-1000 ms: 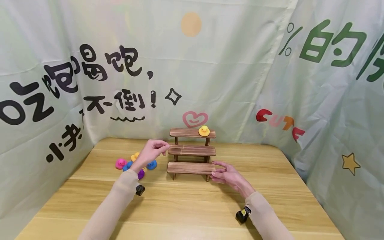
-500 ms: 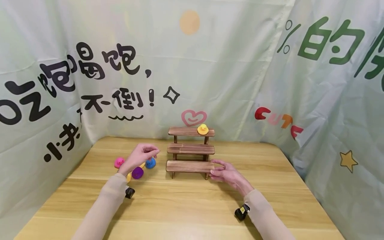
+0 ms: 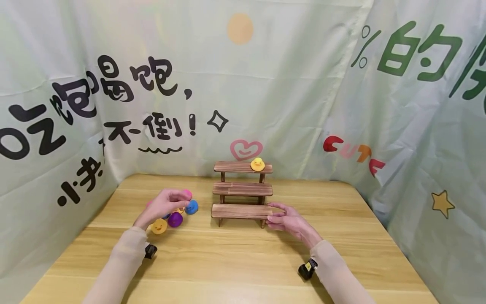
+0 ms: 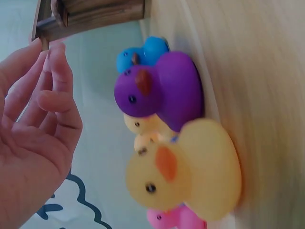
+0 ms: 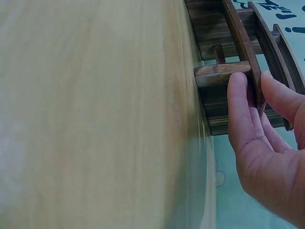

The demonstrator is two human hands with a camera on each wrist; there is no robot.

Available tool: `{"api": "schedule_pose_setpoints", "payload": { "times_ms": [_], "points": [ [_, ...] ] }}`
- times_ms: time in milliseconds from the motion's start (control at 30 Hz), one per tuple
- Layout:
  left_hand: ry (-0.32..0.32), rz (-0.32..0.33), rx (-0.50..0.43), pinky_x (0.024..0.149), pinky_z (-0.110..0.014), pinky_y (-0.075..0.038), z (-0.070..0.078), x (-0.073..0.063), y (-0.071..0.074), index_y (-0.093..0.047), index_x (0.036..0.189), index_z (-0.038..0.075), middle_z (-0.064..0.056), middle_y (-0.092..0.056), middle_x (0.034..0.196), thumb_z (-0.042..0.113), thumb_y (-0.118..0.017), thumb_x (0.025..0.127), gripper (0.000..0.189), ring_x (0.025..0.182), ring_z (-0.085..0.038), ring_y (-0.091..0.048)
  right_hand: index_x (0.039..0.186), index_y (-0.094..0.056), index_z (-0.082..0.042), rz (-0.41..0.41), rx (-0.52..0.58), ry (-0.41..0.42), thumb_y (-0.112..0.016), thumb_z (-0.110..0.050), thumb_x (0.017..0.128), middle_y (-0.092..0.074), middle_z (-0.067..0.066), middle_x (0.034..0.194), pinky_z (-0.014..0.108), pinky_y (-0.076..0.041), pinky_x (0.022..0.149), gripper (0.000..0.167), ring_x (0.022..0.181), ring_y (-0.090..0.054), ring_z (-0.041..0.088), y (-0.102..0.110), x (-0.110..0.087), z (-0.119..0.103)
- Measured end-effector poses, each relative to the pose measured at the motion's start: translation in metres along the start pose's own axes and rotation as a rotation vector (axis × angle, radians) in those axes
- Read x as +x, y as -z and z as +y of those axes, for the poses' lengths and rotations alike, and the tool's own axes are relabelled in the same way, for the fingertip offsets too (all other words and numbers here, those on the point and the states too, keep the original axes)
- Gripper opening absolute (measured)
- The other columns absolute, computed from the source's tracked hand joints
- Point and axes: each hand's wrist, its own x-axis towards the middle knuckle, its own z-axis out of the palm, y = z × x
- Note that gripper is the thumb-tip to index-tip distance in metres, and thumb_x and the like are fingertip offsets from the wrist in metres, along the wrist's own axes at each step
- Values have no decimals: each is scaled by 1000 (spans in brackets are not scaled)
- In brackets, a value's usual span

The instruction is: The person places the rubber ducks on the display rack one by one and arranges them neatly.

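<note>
Over the group of rubber ducks my left hand [image 3: 164, 205] hovers with its fingers loosely bent and nothing between them. Below and beside it lie a yellow rubber duck [image 4: 209, 169], a purple rubber duck [image 4: 167, 90], a blue rubber duck [image 3: 191, 207] and a pink rubber duck [image 3: 186, 194]; others are partly hidden by the hand. My right hand [image 3: 290, 222] grips the right end of the lowest step of a three-tier wooden stand [image 3: 241, 211], thumb on one face and fingers on the other. On the top step's right side sits another yellow rubber duck [image 3: 257, 164].
The stand is toward the back of a wood-grain table [image 3: 228, 261]. A printed cloth [image 3: 288, 105] hangs behind and along both sides of the table.
My left hand has drawn back from the stand, moving left to above the ducks. The right hand keeps its hold on the stand; the duck on top has not moved.
</note>
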Motion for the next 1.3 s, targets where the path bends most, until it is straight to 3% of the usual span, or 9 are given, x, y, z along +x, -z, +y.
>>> {"api": "schedule_pose_setpoints", "payload": {
  "times_ms": [100,200,333,467,800,967,1133,1300],
  "points": [
    [26,-21,24,74,-36,-57,-3,-4,5,-68,113,-3,-20,-72,106,15,-71,90,29,93,-28,-69,151,-26,1,-4,-2,1,-58,3,95,-60,15,109,41,-54,94,65,95,-69,24,0,0,0],
    [2,-51,58,76,-29,-56,-6,-7,10,-67,112,-5,-20,-72,105,13,-72,89,30,92,-21,-69,152,-26,1,-5,-10,0,-59,3,94,-60,15,110,42,-54,95,66,95,-69,24,-1,0,1],
    [-33,-96,89,81,-29,-55,-7,-10,18,-68,108,-5,-21,-71,105,10,-73,87,27,93,-19,-68,151,-27,1,-3,-13,0,-59,3,94,-61,15,109,43,-53,95,66,96,-68,24,-1,1,2],
    [-26,-143,158,83,-33,-54,-10,-13,24,-69,106,-3,-20,-71,107,12,-76,84,28,94,-20,-66,151,-27,1,1,-8,-1,-59,3,94,-61,13,107,42,-54,95,65,95,-69,24,-1,1,3],
    [-12,-252,237,74,-29,-53,-15,-19,29,-70,105,0,-12,-71,99,7,-79,77,30,87,-20,-61,151,-27,1,-3,-1,-6,-58,4,94,-61,11,103,41,-54,94,65,94,-69,23,-2,-1,0],
    [-5,-265,252,71,-27,-53,-16,-18,26,-71,106,1,-10,-70,95,4,-80,75,32,83,-17,-60,151,-26,1,-3,3,-5,-58,4,94,-61,11,104,41,-54,94,65,94,-69,23,-2,-1,-1],
    [-17,-270,323,67,-27,-52,-16,-18,23,-72,104,3,-7,-69,88,3,-80,75,31,79,-15,-59,151,-26,1,1,9,-9,-59,4,94,-60,12,105,40,-55,93,66,95,-69,23,-2,-1,0],
    [10,-257,340,68,-28,-51,-17,-17,21,-73,101,7,-2,-68,86,3,-80,75,28,79,-16,-59,151,-26,1,2,13,-3,-59,4,94,-59,12,105,40,-55,93,66,94,-69,23,-1,-1,1]
  ]
}}
